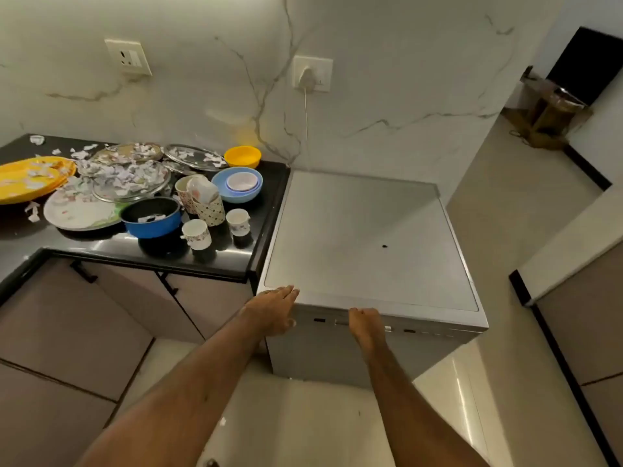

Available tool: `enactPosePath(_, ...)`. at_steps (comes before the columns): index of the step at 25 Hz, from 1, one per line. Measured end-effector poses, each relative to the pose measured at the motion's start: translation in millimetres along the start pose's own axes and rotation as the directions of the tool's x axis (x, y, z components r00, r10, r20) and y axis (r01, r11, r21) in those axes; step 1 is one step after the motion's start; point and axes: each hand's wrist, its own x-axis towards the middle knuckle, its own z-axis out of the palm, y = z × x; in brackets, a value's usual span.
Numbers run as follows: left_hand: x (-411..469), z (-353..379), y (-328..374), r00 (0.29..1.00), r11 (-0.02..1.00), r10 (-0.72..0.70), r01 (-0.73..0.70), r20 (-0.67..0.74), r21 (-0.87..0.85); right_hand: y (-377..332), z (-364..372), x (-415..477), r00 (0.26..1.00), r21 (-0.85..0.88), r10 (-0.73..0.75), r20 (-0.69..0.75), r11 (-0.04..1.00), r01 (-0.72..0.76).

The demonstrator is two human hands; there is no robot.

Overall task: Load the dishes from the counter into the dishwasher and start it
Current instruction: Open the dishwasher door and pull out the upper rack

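A grey freestanding dishwasher [367, 237] stands right of the black counter [101, 246], its door closed. My left hand [274, 310] lies flat with straight fingers on the front left corner of its top. My right hand [365, 323] curls its fingers over the top edge of the door at the control strip. On the counter sit a blue pot [151, 217], white floral cups [197, 234], patterned mugs [202, 198], a blue bowl [237, 183] with a smaller bowl inside, a yellow bowl [242, 156], a glass bowl [131, 178], steel plates and a yellow tray [23, 178].
Paper scraps litter the plates and counter. A white plug [308, 77] and cord run down the marble wall behind the dishwasher. Cabinet doors [84, 328] sit under the counter. Another counter edge [573, 264] is at the right; pale floor tiles lie between.
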Motion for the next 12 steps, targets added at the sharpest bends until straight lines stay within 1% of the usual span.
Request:
enactPosePath(1, 8, 3, 6, 1.000, 1.000, -0.017, 0.017, 0.023, 0.009, 9, 2, 5, 0.998, 0.111, 0.066, 0.017, 0.991, -0.068)
enactPosePath(2, 13, 2, 12, 0.998, 0.999, -0.049, 0.048, 0.038, 0.016, 17, 2, 13, 0.989, 0.244, 0.142, 0.043, 0.958, -0.149)
enactPosePath(3, 20, 4, 17, 0.995, 0.997, -0.079, 0.077, 0.053, 0.030, 25, 4, 19, 0.974, 0.392, 0.215, 0.074, 0.892, -0.226)
enactPosePath(4, 25, 3, 23, 0.994, 0.995, -0.098, 0.096, 0.055, 0.038, 28, 6, 21, 0.955, 0.518, 0.277, 0.108, 0.804, -0.291)
enactPosePath(6, 34, 5, 30, 0.990, 0.989, -0.131, 0.127, 0.059, 0.071, 33, 8, 23, 0.926, 0.713, 0.335, 0.176, 0.605, -0.354)
enactPosePath(8, 41, -1, 34, 0.987, 0.980, -0.147, 0.137, 0.059, 0.143, 37, 10, 28, 0.911, 0.844, 0.346, 0.223, 0.399, -0.358)
enactPosePath(9, 44, -4, 36, 0.985, 0.973, -0.160, 0.146, 0.065, 0.176, 40, 13, 30, 0.905, 0.883, 0.347, 0.245, 0.307, -0.356)
enactPosePath(10, 47, -5, 39, 0.982, 0.967, -0.173, 0.156, 0.071, 0.199, 45, 17, 32, 0.905, 0.911, 0.336, 0.261, 0.225, -0.346)
enactPosePath(12, 50, -6, 49, 0.977, 0.948, -0.199, 0.171, 0.078, 0.269, 52, 24, 33, 0.907, 0.939, 0.308, 0.288, 0.096, -0.331)
